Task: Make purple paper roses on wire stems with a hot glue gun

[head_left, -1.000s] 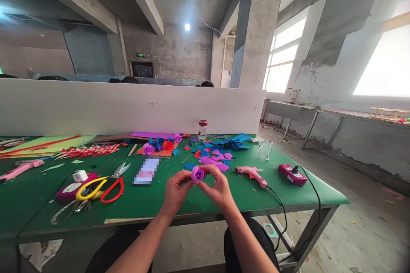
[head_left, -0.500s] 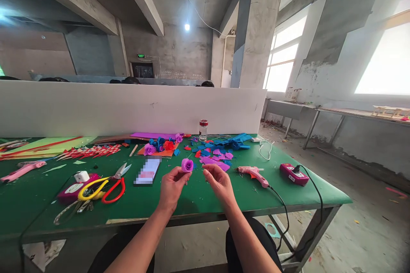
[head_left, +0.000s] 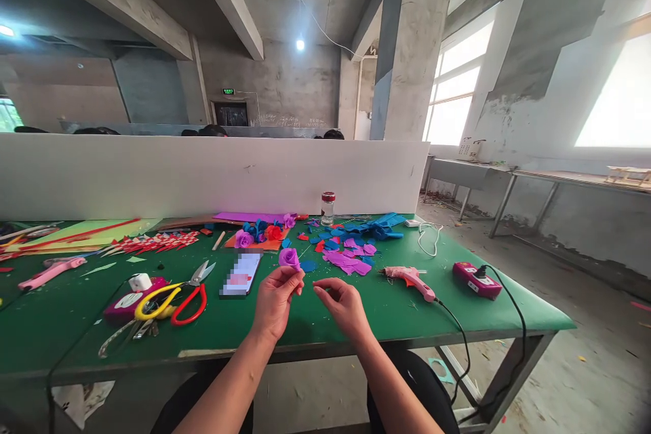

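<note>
A purple paper flower (head_left: 289, 258) with rolled petals stands up from my left hand (head_left: 277, 298), pinched at its base between thumb and fingertips. A short way to the right is my right hand (head_left: 342, 302), its thumb and forefinger drawn together towards the flower. Whatever those fingertips may hold is too small to make out. Just behind both hands lie loose purple paper petals (head_left: 348, 262) and a round blue paper piece (head_left: 308, 266). Finished-looking purple, blue and red paper flowers (head_left: 260, 230) rest on orange paper behind the phone (head_left: 242, 274).
A pink glue gun (head_left: 411, 279) lies on the green table (head_left: 325, 325), right of my hands, its cord running off the front edge. Beyond it sits a magenta power socket (head_left: 477, 280). Scissors (head_left: 188, 293) lie left. A lidded glass jar (head_left: 328, 208) stands before the white partition (head_left: 213, 173).
The flower has turned from facing me to upright, showing its side. My right hand has lowered slightly, and its fingertips sit lower beside the left hand. The view has shifted a little.
</note>
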`<state>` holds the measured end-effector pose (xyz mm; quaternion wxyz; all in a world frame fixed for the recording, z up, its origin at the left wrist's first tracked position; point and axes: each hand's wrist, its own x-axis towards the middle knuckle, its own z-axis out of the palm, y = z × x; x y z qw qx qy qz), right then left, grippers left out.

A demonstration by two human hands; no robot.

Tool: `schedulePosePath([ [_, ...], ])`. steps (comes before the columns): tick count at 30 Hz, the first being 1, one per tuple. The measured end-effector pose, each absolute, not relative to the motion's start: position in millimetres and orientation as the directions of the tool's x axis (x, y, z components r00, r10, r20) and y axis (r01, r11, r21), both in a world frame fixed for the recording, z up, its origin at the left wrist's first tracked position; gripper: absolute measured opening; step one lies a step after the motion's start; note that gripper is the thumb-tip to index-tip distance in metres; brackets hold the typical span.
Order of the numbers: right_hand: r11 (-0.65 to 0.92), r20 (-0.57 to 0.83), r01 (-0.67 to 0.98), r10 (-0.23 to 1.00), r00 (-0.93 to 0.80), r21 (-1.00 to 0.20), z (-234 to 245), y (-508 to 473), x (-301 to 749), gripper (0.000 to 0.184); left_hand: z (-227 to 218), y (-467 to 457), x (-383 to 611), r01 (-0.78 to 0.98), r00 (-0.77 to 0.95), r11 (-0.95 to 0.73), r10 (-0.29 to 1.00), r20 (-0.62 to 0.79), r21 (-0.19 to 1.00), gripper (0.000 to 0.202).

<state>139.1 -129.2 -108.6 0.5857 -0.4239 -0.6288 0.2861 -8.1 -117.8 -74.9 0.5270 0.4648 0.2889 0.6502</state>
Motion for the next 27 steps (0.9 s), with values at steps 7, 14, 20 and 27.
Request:
schedulePosePath([
  [7,0.406,0.422,0.125,0.893,0.154,-0.905,-111,-131,160,0.031,-65,-107,-9,-0.494,0.04,-0.15,0.98,0.195,0.856,0.018],
  [14,0.278,0.29,-0.213,0.957,-0.026,-0.936,-83,-99,155,0.037,-73,-86,11,-0.397,0.305,0.156,0.952,-0.03,0.904,0.022],
  [20,0.125,0.216,-0.428,0.961,-0.171,-0.895,-90,-73,154,0.037,-80,-67,16,-0.413,0.381,0.249,0.921,-0.083,0.876,0.023],
  [27,0.118,0.19,-0.448,0.975,-0.119,-0.886,-100,-71,167,0.027,-83,-61,28,-0.37,0.409,0.242,0.909,-0.076,0.897,0.017],
])
